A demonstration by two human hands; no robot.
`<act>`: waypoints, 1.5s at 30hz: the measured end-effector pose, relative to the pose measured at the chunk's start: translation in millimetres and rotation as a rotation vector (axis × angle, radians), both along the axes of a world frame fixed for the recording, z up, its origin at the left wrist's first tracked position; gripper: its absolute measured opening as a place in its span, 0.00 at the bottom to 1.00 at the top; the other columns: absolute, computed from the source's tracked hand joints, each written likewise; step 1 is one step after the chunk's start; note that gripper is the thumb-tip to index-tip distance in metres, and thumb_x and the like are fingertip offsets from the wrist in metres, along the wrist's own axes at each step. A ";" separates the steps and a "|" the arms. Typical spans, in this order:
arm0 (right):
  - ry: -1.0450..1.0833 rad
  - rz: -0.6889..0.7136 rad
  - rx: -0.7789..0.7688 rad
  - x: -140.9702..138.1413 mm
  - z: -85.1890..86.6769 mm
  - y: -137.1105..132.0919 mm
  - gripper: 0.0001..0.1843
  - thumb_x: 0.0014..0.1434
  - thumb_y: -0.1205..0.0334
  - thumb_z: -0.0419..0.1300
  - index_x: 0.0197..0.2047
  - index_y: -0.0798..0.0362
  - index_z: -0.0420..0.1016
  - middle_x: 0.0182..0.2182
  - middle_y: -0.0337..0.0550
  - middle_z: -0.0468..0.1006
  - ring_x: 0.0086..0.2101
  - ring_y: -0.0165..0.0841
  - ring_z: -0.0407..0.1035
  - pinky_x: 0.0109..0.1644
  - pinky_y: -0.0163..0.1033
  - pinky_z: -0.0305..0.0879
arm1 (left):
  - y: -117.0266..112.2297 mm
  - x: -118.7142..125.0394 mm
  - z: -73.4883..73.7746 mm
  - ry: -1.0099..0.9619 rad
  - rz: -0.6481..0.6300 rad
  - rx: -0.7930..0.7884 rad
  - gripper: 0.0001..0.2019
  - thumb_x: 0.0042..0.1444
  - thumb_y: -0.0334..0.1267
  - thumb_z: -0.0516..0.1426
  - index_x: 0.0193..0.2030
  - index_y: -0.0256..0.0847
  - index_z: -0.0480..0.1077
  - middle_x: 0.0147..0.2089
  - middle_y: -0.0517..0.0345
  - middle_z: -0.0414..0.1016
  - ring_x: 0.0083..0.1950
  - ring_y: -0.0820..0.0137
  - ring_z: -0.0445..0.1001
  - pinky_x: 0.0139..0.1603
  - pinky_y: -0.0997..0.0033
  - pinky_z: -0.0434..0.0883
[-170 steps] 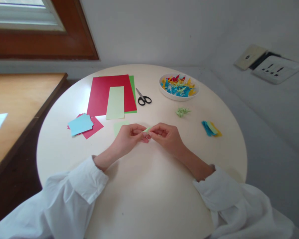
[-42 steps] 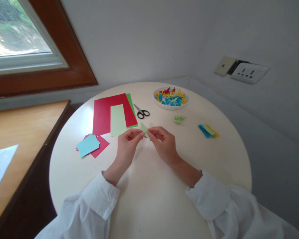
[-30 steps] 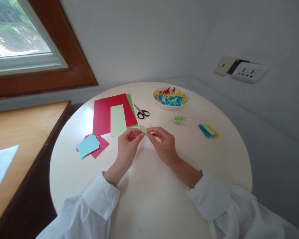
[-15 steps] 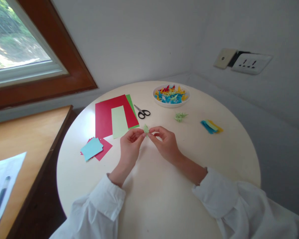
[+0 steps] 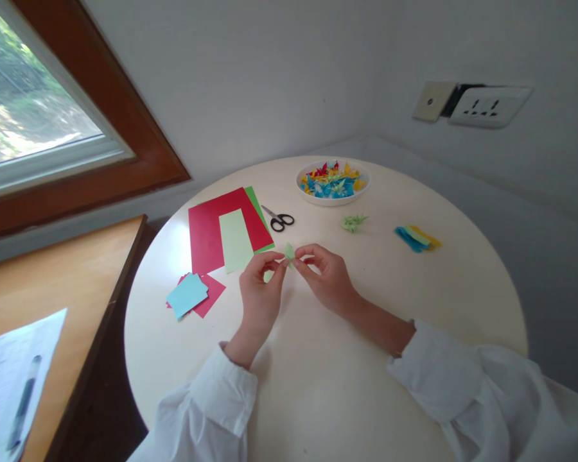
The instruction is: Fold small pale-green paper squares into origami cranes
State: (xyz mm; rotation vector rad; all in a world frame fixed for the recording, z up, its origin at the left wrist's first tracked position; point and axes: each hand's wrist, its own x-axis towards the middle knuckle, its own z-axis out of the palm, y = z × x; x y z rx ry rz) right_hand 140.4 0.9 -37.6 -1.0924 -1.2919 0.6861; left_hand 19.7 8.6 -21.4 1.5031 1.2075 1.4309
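Above the middle of a round cream table (image 5: 318, 398), my left hand (image 5: 260, 289) and my right hand (image 5: 325, 276) pinch a small folded piece of pale green paper (image 5: 289, 253) between their fingertips. Both hands are closed on it, thumbs against forefingers. A finished pale green folded figure (image 5: 353, 222) lies on the table beyond my right hand. A loose pale green square peeks out under my left hand's fingers.
A white bowl (image 5: 332, 197) of coloured folded figures stands at the back. Black scissors (image 5: 279, 220), red and green sheets (image 5: 207, 224) with a pale green strip (image 5: 236, 240), blue and red squares (image 5: 189, 295), and blue, green and yellow strips (image 5: 417, 236) lie around. A wooden desk (image 5: 52, 295) stands left.
The camera has tilted and shifted, so the table sits further right in view. My hands have kept pinching and turning the small green paper, which now looks more compactly folded.
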 end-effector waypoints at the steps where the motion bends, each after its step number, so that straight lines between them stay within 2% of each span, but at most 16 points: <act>1: -0.002 -0.003 0.000 0.0 0.0 0.0 0.05 0.52 0.60 0.59 0.30 0.53 0.71 0.29 0.41 0.76 0.32 0.32 0.71 0.36 0.38 0.70 | -0.1 -0.1 0.4 0.003 0.002 0.004 0.04 0.47 0.34 0.60 0.31 0.39 0.72 0.31 0.57 0.74 0.33 0.72 0.71 0.38 0.70 0.69; 21: -0.030 -0.023 -0.006 -0.1 1.1 0.2 0.03 0.51 0.63 0.58 0.30 0.52 0.71 0.29 0.40 0.77 0.32 0.31 0.71 0.36 0.37 0.70 | -1.2 -1.8 0.7 0.041 -0.014 0.030 0.03 0.48 0.35 0.59 0.31 0.40 0.72 0.34 0.56 0.74 0.36 0.71 0.71 0.39 0.69 0.69; 27: -0.038 -0.022 -0.006 0.1 1.5 -0.1 0.04 0.52 0.63 0.57 0.30 0.53 0.71 0.29 0.40 0.77 0.32 0.31 0.72 0.36 0.37 0.69 | -1.1 -1.4 3.5 0.053 -0.025 0.034 0.03 0.48 0.34 0.60 0.30 0.40 0.71 0.34 0.57 0.72 0.33 0.73 0.70 0.36 0.71 0.68; 37: -0.079 -0.045 -0.007 1.3 0.7 1.4 0.03 0.51 0.64 0.57 0.30 0.53 0.71 0.29 0.39 0.77 0.32 0.31 0.71 0.36 0.37 0.68 | 3.1 -1.9 -3.2 0.125 -0.074 -0.075 0.05 0.48 0.38 0.58 0.30 0.38 0.70 0.29 0.57 0.72 0.29 0.73 0.67 0.32 0.72 0.65; 45: -0.205 -0.069 0.060 0.4 2.0 -1.9 0.03 0.51 0.67 0.56 0.30 0.51 0.70 0.29 0.40 0.77 0.31 0.31 0.70 0.34 0.36 0.67 | 0.9 1.4 -3.0 0.107 -0.108 -0.131 0.05 0.46 0.34 0.57 0.24 0.39 0.64 0.23 0.63 0.66 0.26 0.75 0.65 0.29 0.75 0.64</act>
